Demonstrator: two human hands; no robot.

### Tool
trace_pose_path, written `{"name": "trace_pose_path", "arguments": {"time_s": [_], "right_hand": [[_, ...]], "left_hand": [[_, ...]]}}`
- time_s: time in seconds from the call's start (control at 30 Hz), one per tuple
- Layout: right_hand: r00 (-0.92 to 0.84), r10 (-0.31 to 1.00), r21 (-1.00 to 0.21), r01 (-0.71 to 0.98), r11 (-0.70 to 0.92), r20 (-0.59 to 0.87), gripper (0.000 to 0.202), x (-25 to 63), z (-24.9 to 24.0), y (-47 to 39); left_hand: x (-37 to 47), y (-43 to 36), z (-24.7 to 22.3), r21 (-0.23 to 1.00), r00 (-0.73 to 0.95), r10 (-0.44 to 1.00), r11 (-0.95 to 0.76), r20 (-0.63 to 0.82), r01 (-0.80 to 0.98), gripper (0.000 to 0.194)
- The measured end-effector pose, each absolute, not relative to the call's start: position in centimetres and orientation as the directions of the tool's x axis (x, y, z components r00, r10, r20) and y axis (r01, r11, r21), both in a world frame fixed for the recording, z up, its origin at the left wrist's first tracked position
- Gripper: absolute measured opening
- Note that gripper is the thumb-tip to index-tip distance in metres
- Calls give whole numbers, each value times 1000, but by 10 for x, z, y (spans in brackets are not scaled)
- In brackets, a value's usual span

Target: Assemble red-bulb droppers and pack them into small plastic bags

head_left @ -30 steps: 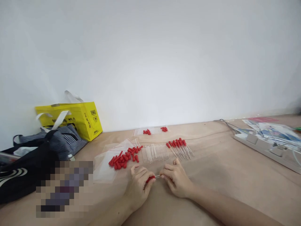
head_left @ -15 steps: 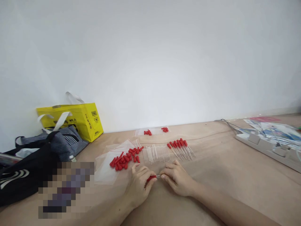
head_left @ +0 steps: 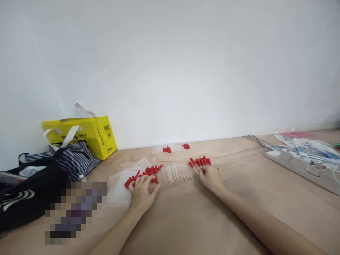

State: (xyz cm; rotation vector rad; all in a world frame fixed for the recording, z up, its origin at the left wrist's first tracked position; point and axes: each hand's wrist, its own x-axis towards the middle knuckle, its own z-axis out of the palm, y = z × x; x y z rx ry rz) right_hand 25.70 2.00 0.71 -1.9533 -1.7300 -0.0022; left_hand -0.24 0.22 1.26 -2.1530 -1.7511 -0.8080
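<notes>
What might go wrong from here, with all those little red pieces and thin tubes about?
The left hand is at the loose red bulbs, which lie in a heap; a careless brush could scatter some.

The right hand is right at the red-topped tubes, lying close together, so it might nudge them out of line.

The bare clear tubes lie between the hands; a sideways sweep could perhaps roll them.
</notes>
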Motion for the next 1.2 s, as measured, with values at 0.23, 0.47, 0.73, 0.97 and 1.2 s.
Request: {"name": "trace_pose_path", "arguments": {"time_s": [0.23,0.47,0.73,0.97,1.2], "right_hand": [[278,923,-332,925,-184,265,26,248,5,38],[273,913,-349,923,-160,303,28,248,2,37],[215,943,-280,950,-141,254,26,223,9,45],[237,954,-270,945,-183,185,19,216,14,58],[219,949,-282,947,-151,227,22,217,18,52]], "left_hand": [[-3,7,13,117,92,859,-174,503,978,15],[-2,13,12,73,121,847,-185,517,980,14],[1,18,9,-15,168,794,-197,585,980,14],[2,18,10,-41,193,792,-208,579,977,14],[0,20,10,-27,190,826,-207,530,978,23]]}}
